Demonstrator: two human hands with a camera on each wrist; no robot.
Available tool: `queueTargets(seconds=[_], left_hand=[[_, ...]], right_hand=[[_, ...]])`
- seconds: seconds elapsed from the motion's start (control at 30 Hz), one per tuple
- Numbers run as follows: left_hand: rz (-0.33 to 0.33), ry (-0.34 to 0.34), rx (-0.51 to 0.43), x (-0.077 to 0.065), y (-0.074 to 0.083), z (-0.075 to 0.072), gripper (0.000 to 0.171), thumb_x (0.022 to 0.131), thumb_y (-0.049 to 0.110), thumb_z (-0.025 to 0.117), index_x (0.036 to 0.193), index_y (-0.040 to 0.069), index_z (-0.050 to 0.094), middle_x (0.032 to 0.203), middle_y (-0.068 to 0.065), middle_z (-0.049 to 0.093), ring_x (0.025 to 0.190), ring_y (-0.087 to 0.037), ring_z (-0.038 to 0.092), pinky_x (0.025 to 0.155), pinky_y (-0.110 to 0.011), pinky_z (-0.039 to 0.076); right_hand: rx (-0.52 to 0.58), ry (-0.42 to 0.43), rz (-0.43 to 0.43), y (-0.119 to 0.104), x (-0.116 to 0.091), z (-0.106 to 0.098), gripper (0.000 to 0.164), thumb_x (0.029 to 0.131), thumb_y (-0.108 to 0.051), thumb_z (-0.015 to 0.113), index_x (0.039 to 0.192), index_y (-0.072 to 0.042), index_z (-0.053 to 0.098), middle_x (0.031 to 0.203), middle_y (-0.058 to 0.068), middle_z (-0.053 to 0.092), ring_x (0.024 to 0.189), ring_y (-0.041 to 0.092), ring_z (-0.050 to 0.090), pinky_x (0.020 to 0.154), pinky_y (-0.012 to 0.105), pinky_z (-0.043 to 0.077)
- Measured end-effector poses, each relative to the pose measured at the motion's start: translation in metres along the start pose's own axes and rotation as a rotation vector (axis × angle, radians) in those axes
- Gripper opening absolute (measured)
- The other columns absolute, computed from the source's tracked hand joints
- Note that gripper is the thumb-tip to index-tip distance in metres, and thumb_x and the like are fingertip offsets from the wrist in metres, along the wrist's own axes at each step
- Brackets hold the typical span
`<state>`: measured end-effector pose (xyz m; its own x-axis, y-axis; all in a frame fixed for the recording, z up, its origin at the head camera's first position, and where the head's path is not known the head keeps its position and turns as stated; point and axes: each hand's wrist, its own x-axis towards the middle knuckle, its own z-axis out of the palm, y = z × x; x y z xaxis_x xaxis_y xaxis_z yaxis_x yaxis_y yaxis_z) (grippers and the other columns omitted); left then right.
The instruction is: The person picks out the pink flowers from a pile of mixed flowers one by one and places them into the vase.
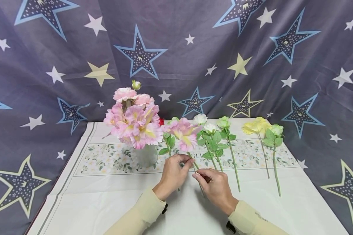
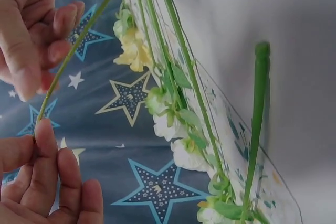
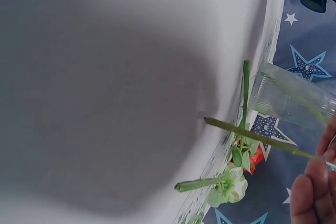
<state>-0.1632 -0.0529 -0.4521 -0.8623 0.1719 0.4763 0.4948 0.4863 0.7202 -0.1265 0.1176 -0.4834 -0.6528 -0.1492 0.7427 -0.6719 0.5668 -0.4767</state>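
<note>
My left hand (image 1: 175, 170) pinches the green stem of an artificial pink flower (image 1: 186, 134) with ruffled petals and a yellow centre. Lower on the same stem (image 3: 257, 137), my right hand (image 1: 214, 186) has its thumb and curled fingers around it. The stem is tilted, its cut end toward me, above the white tablecloth (image 1: 176, 209). In the left wrist view the left fingertips (image 2: 46, 135) meet at the stem, with the right hand above them. Left of the hands stands a clear glass vase (image 1: 147, 156) holding several pink flowers (image 1: 135, 122).
Green and white artificial roses (image 1: 210, 128) lie right of the held flower. Farther right are a yellow flower (image 1: 256, 125) and a pale green rose (image 1: 277, 130). A red flower (image 1: 161, 122) shows partly behind the vase. A star-patterned cloth (image 1: 176, 65) hangs behind the table.
</note>
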Motion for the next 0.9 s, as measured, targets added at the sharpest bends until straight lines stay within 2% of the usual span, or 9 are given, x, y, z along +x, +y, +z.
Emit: queueTargets(seconds=[0.1, 0.23, 0.47, 0.6, 0.7, 0.9], left_hand=[[0.023, 0.016, 0.022, 0.002, 0.000, -0.003, 0.006, 0.093, 0.015, 0.077, 0.090, 0.011, 0.080, 0.078, 0.005, 0.073, 0.075, -0.011, 0.067, 0.068, -0.031, 0.054], [0.093, 0.048, 0.063, 0.006, 0.000, -0.007, 0.006, 0.093, 0.012, 0.076, 0.089, 0.009, 0.080, 0.078, 0.004, 0.073, 0.077, -0.015, 0.068, 0.072, -0.037, 0.055], [0.201, 0.175, 0.165, 0.016, 0.000, -0.018, 0.009, 0.088, 0.012, 0.081, 0.081, 0.009, 0.078, 0.078, -0.002, 0.072, 0.074, -0.021, 0.068, 0.065, -0.039, 0.053], [0.266, 0.235, 0.205, 0.023, 0.002, -0.026, 0.009, 0.084, 0.009, 0.084, 0.080, 0.008, 0.076, 0.080, -0.007, 0.073, 0.077, -0.027, 0.069, 0.068, -0.045, 0.055], [0.306, 0.253, 0.218, 0.028, 0.003, -0.034, 0.009, 0.084, 0.005, 0.083, 0.082, 0.007, 0.074, 0.081, -0.008, 0.073, 0.078, -0.028, 0.070, 0.068, -0.045, 0.056], [0.343, 0.287, 0.250, 0.034, 0.003, -0.051, 0.006, 0.088, 0.001, 0.077, 0.085, 0.005, 0.073, 0.082, -0.009, 0.070, 0.081, -0.031, 0.068, 0.072, -0.049, 0.055]], right_hand=[[0.009, 0.009, -0.005, 0.002, 0.000, -0.002, 0.014, 0.079, -0.002, 0.088, 0.088, -0.006, 0.078, 0.080, 0.000, 0.075, 0.063, 0.002, 0.066, 0.056, 0.012, 0.052], [0.008, 0.014, 0.010, 0.004, 0.000, -0.006, 0.012, 0.081, -0.003, 0.086, 0.088, -0.010, 0.078, 0.081, -0.002, 0.075, 0.063, 0.001, 0.066, 0.056, 0.013, 0.052], [-0.002, -0.006, 0.062, 0.007, -0.001, -0.011, 0.007, 0.084, -0.008, 0.085, 0.088, -0.009, 0.079, 0.079, -0.001, 0.075, 0.064, 0.001, 0.066, 0.057, 0.012, 0.053], [-0.010, 0.010, 0.045, 0.008, -0.001, -0.013, 0.007, 0.084, -0.007, 0.084, 0.088, -0.009, 0.079, 0.079, -0.002, 0.074, 0.063, 0.000, 0.065, 0.056, 0.013, 0.052], [-0.010, 0.024, 0.035, 0.009, -0.001, -0.015, 0.008, 0.084, -0.005, 0.084, 0.088, -0.009, 0.079, 0.078, -0.002, 0.074, 0.062, 0.000, 0.064, 0.056, 0.012, 0.052], [-0.008, 0.023, 0.039, 0.013, -0.001, -0.016, 0.007, 0.084, -0.004, 0.083, 0.089, -0.007, 0.079, 0.078, 0.000, 0.074, 0.062, 0.001, 0.064, 0.055, 0.012, 0.052]])
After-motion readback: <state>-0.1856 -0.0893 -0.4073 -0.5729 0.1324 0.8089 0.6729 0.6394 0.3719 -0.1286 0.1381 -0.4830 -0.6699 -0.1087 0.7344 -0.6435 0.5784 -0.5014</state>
